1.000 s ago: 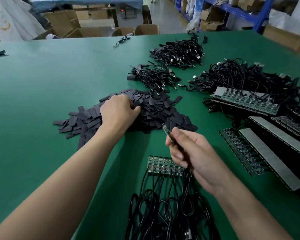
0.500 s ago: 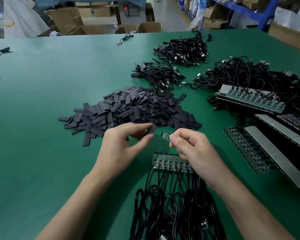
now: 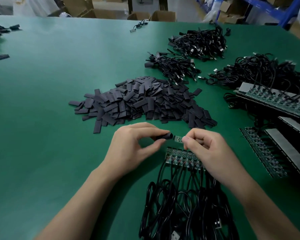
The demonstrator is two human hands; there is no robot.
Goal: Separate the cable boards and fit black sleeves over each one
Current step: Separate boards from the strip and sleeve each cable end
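Left hand, grip tight on black sleeve; right hand, grip tight on board; facing edges close; open table leftward.

From where I stand, the person works bare-handed. The left hand and right hand are uncovered, with slim fingers and smooth backs. The left forearm and right forearm are bare too, from the wrists right down to the lower edge of view, and both are slender with little visible hair. One fingernail on the right hand shows clearly enough to look short and plain. The other nails are too small or too turned away to judge.
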